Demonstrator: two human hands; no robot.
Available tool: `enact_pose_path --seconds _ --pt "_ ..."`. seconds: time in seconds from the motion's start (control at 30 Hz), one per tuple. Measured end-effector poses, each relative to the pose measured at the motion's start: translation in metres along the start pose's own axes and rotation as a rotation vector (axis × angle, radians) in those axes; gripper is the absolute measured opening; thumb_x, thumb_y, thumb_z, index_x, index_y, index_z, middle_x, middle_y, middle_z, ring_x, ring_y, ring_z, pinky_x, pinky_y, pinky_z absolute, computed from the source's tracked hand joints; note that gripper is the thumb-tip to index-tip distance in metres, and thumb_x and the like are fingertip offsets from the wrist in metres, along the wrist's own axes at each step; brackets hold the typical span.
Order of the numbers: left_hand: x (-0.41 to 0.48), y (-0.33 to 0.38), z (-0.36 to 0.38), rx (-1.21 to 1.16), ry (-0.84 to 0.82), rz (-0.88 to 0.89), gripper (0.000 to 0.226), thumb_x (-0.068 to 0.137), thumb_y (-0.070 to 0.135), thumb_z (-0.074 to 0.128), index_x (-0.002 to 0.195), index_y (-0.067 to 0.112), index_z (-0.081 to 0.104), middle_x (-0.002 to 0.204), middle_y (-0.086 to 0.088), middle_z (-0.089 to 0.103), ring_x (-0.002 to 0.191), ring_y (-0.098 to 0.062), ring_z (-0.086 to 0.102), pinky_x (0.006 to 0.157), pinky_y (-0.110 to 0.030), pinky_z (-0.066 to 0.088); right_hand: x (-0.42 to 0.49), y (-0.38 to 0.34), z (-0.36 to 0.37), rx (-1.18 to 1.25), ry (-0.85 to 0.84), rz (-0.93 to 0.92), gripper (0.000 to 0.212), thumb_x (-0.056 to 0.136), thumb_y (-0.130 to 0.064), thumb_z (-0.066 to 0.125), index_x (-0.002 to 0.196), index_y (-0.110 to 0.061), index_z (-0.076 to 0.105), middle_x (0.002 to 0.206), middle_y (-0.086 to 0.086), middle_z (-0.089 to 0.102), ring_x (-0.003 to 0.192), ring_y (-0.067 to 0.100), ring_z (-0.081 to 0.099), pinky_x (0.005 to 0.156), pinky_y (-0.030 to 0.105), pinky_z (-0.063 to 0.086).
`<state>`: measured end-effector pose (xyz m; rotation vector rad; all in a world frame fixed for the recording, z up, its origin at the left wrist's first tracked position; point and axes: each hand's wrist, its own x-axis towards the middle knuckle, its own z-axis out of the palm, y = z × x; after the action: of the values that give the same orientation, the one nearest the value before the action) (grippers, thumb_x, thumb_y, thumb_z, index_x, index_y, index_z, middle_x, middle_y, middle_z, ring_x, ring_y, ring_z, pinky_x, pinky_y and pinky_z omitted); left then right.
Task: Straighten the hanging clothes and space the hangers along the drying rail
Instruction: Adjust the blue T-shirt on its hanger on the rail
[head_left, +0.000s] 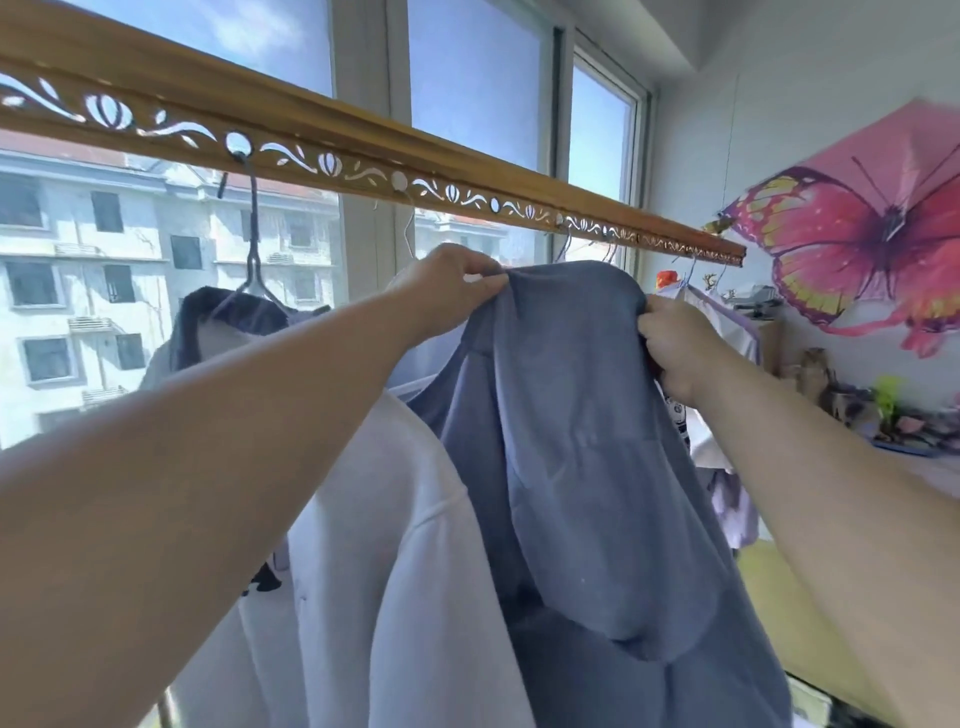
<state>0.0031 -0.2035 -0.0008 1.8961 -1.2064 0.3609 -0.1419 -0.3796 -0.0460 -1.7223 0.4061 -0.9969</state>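
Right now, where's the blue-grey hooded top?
In the head view the blue-grey hooded top hangs centre-right under the carved wooden rail, right of the white garment, its top edge pinched by the left hand and right hand.

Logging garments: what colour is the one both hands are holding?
Slate blue garment, plain; seen in the head view.

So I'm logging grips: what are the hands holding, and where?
Both hands, left and right, pinch the blue garment at its top, one each side.
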Motion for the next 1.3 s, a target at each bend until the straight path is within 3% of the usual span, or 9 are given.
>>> enact_pose_path --seconds 0.2,0.4,0.53,0.67,0.77,0.9,1.0,1.1,1.3 --pt "0.0 -0.011 0.0 0.258 -0.036 0.019 0.022 0.091 0.041 0.051 0.106 0.035 0.067 0.116 0.009 0.067 0.106 -0.018 0.061 0.096 -0.04 0.049 -0.006 0.004 -0.022 -0.42 -0.22 0.05 0.035 0.083 0.013 0.041 0.074 -0.012 0.064 0.07 0.006 0.057 0.064 0.018 0.05 0.057 0.025 0.04" --pt "-0.004 -0.022 -0.006 0.364 -0.05 0.039 0.021 0.092 0.04 0.05 0.101 0.038 0.068 0.105 0.008 0.07 0.096 -0.02 0.062 0.089 -0.037 0.051 0.019 -0.003 -0.031 -0.046 0.222 -0.041 0.034 0.09 0.008 0.04 0.077 -0.017 0.059 0.072 0.013 0.053 0.028 0.005 0.04 0.034 0.012 0.033" --pt "-0.01 -0.021 -0.006 0.191 -0.005 0.018 0.022 0.095 0.03 0.053 0.107 0.025 0.07 0.083 0.006 0.066 0.061 -0.011 0.053 0.057 -0.022 0.043 0.015 -0.002 -0.007 -0.211 0.032 0.172 0.039 0.095 -0.025 0.055 0.13 -0.009 0.049 0.123 0.017 0.056 0.088 0.024 0.066 0.076 0.034 0.058" --pt "-0.011 -0.017 -0.003 0.196 0.05 0.016 0.023 0.093 0.034 0.056 0.101 0.021 0.072 0.093 -0.001 0.071 0.071 -0.019 0.06 0.062 -0.025 0.045 -0.021 -0.022 0.038 -0.441 -0.267 -0.134 0.06 0.081 -0.062 0.058 0.126 -0.023 0.052 0.121 0.0 0.059 0.102 0.02 0.06 0.09 0.04 0.05" --pt "-0.013 -0.014 -0.001 0.308 0.031 0.025 0.028 0.093 0.034 0.055 0.104 0.015 0.073 0.109 -0.004 0.07 0.093 -0.023 0.063 0.076 -0.03 0.047 -0.034 -0.03 0.059 -0.444 -0.28 -0.175 0.051 0.075 -0.048 0.074 0.108 -0.012 0.058 0.094 0.003 0.067 0.081 0.022 0.069 0.073 0.035 0.058" --pt "-0.011 -0.023 -0.001 0.216 0.04 0.007 0.022 0.091 0.032 0.059 0.107 0.021 0.07 0.111 0.005 0.069 0.088 -0.013 0.059 0.07 -0.022 0.041 -0.036 -0.033 0.062 -0.504 -0.31 -0.205 0.018 0.08 -0.02 0.076 0.091 -0.011 0.066 0.075 0.002 0.065 0.061 0.018 0.063 0.051 0.021 0.051" --pt "-0.008 -0.028 0.0 0.103 0.003 0.011 0.019 0.092 0.024 0.058 0.109 0.021 0.066 0.115 0.007 0.066 0.084 -0.011 0.062 0.056 -0.016 0.041 -0.029 -0.028 0.06 -0.731 -0.243 -0.293 0.024 0.085 -0.008 0.067 0.109 -0.008 0.07 0.091 0.004 0.068 0.085 0.022 0.065 0.071 0.027 0.051" --pt "-0.005 -0.033 -0.004 0.14 0.102 -0.074 0.02 0.088 0.006 0.055 0.105 0.016 0.059 0.12 -0.001 0.06 0.091 -0.016 0.057 0.068 -0.022 0.045 -0.016 -0.022 0.052 -0.833 -0.033 -0.314 0.03 0.09 -0.002 0.054 0.114 -0.011 0.07 0.113 0.011 0.069 0.103 0.028 0.063 0.092 0.036 0.051" --pt "0.0 -0.047 -0.018 0.299 0.151 -0.331 0.042 0.09 0.002 0.039 0.131 0.005 0.047 0.133 -0.015 0.043 0.114 -0.032 0.052 0.097 -0.041 0.048 -0.004 -0.017 0.038 -0.67 0.014 -0.356 0.022 0.093 -0.007 0.053 0.106 -0.012 0.071 0.108 0.008 0.069 0.097 0.022 0.062 0.079 0.025 0.043"
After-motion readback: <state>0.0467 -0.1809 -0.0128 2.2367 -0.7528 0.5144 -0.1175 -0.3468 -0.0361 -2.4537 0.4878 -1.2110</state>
